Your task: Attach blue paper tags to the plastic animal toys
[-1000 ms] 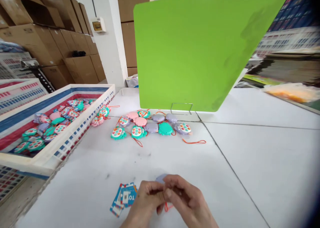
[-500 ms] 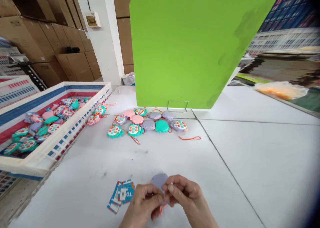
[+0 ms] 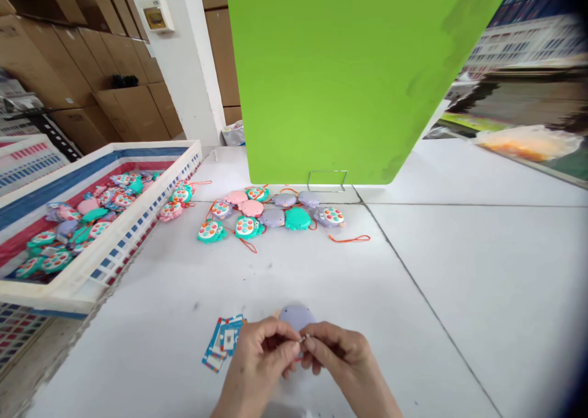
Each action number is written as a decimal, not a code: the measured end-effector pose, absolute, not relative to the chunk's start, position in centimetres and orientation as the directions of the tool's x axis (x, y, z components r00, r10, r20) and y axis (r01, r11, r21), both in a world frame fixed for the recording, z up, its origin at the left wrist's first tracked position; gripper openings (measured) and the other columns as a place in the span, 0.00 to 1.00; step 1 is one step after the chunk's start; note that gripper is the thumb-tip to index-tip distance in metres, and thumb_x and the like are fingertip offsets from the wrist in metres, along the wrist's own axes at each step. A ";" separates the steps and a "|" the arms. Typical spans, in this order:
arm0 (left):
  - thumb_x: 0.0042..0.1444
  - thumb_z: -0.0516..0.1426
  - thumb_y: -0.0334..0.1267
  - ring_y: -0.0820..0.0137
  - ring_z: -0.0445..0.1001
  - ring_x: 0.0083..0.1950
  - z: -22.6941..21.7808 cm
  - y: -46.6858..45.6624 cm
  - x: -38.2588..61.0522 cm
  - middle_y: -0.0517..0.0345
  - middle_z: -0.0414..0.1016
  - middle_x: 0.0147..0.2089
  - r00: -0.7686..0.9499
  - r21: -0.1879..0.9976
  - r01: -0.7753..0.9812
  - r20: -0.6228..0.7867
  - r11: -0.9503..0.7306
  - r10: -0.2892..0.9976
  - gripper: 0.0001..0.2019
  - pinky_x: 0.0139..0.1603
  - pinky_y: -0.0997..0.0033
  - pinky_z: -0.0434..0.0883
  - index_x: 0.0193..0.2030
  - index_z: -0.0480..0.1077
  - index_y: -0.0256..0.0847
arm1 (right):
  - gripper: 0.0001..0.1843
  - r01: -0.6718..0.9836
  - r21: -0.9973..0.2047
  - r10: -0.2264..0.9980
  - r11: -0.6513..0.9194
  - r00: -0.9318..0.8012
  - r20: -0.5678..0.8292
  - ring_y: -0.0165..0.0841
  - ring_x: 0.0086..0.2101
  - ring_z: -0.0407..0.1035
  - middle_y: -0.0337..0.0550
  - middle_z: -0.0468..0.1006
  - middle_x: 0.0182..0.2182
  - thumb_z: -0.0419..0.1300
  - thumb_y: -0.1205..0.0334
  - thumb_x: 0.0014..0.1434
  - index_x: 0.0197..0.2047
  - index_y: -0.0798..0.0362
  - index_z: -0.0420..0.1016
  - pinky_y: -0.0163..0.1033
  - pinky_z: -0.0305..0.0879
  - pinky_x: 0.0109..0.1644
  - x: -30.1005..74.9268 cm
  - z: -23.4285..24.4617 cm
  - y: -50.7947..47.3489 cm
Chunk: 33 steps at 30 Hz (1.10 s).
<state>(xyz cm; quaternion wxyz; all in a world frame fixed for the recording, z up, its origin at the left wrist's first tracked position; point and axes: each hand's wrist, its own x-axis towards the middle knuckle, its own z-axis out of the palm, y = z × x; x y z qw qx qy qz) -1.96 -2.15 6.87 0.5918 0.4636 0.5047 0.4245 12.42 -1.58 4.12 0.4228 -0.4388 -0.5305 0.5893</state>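
Observation:
Low at the front of the white table point(image 3: 459, 295), my left hand point(image 3: 260, 360) and my right hand point(image 3: 342, 360) meet, both pinched on a small purple toy point(image 3: 297, 316) whose rounded back shows above my fingers. Something small and shiny sits between my fingertips; I cannot make out what it is. A little stack of blue printed cards point(image 3: 223, 342) lies just left of my left hand. Farther back, a cluster of teal, pink and purple toys point(image 3: 271, 213) with orange cords lies loose on the table.
A white crate point(image 3: 103, 256) holding several more of the toys stands at the left. An upright green board point(image 3: 349, 75) on a wire stand blocks the far middle. Brown cartons are stacked at the back left. A bag of orange items point(image 3: 528, 142) lies at the far right.
The view has tilted down a little. My hands stay together at the front; the purple toy has risen more into sight above my fingers, and the orange cord below them no longer shows.

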 end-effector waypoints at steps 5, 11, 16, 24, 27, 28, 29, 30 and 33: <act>0.42 0.55 0.34 0.78 0.61 0.18 6.5 -2.0 -1.8 0.62 0.65 0.17 0.126 0.972 0.038 -0.236 0.233 0.963 0.05 0.19 0.79 0.60 0.25 0.69 0.34 | 0.16 -0.016 -0.997 0.964 -0.078 -0.255 -0.071 0.27 0.22 0.64 0.41 0.72 0.19 0.56 0.52 0.53 0.29 0.56 0.75 0.32 0.63 0.27 12.4 4.1 -1.8; 0.45 0.55 0.35 0.77 0.62 0.19 6.1 -1.8 -2.0 0.62 0.65 0.18 0.125 0.972 0.096 -0.225 0.214 0.966 0.06 0.20 0.79 0.61 0.26 0.69 0.34 | 0.17 -0.025 -0.997 0.961 -0.074 -0.269 -0.064 0.27 0.22 0.64 0.41 0.72 0.19 0.55 0.50 0.53 0.28 0.55 0.76 0.32 0.63 0.27 12.5 4.1 -1.6; 0.45 0.54 0.34 0.76 0.62 0.20 6.3 -1.8 -2.0 0.62 0.64 0.17 0.131 0.970 0.102 -0.232 0.220 0.964 0.06 0.21 0.79 0.61 0.26 0.69 0.33 | 0.16 0.013 -0.997 0.962 -0.075 -0.264 -0.076 0.27 0.22 0.62 0.39 0.71 0.18 0.56 0.50 0.52 0.28 0.54 0.76 0.32 0.61 0.27 12.5 4.2 -1.7; 0.46 0.54 0.31 0.78 0.62 0.22 6.3 -2.2 -2.0 0.62 0.65 0.21 0.142 0.986 0.145 -0.099 0.079 0.985 0.05 0.23 0.81 0.61 0.25 0.70 0.35 | 0.16 0.023 -0.989 0.906 -0.149 -0.397 -0.146 0.25 0.22 0.60 0.38 0.67 0.18 0.56 0.52 0.53 0.24 0.57 0.72 0.32 0.59 0.27 12.6 4.6 -1.4; 0.48 0.54 0.31 0.77 0.63 0.23 6.0 -2.4 -2.3 0.61 0.67 0.23 0.176 0.983 0.182 -0.060 0.028 0.983 0.05 0.24 0.81 0.62 0.25 0.70 0.36 | 0.17 -0.107 -0.947 0.860 -0.302 -0.460 -0.222 0.24 0.18 0.61 0.37 0.67 0.15 0.59 0.51 0.50 0.24 0.58 0.70 0.30 0.58 0.21 12.7 4.1 -1.2; 0.48 0.54 0.32 0.77 0.63 0.23 5.9 -2.4 -2.4 0.60 0.67 0.23 0.183 0.983 0.180 -0.055 0.022 0.982 0.05 0.24 0.80 0.62 0.25 0.70 0.36 | 0.17 -0.149 -0.927 0.845 -0.345 -0.478 -0.238 0.23 0.17 0.61 0.36 0.67 0.16 0.60 0.51 0.50 0.25 0.58 0.70 0.29 0.57 0.20 12.7 4.0 -1.2; 0.49 0.54 0.32 0.77 0.63 0.23 5.9 -2.4 -2.5 0.60 0.66 0.23 0.186 0.985 0.174 -0.051 0.018 0.981 0.05 0.24 0.80 0.62 0.25 0.70 0.36 | 0.16 -0.186 -0.905 0.831 -0.382 -0.498 -0.248 0.22 0.17 0.60 0.36 0.67 0.16 0.61 0.52 0.49 0.25 0.59 0.70 0.28 0.56 0.19 12.7 3.8 -1.2; 0.48 0.55 0.33 0.77 0.63 0.23 5.9 -2.4 -2.6 0.60 0.66 0.22 0.192 0.986 0.166 -0.049 0.016 0.980 0.05 0.24 0.80 0.62 0.25 0.70 0.36 | 0.16 -0.215 -0.885 0.818 -0.413 -0.515 -0.257 0.22 0.16 0.60 0.36 0.68 0.17 0.62 0.52 0.48 0.25 0.59 0.70 0.27 0.56 0.18 12.7 3.6 -1.1; 0.48 0.55 0.32 0.77 0.63 0.22 6.0 -2.3 -2.9 0.61 0.65 0.22 0.217 0.988 0.155 -0.045 0.011 0.975 0.05 0.24 0.80 0.62 0.24 0.70 0.36 | 0.15 -0.242 -0.860 0.799 -0.449 -0.539 -0.266 0.21 0.16 0.60 0.38 0.70 0.18 0.63 0.54 0.47 0.24 0.60 0.71 0.26 0.55 0.17 12.8 3.3 -1.0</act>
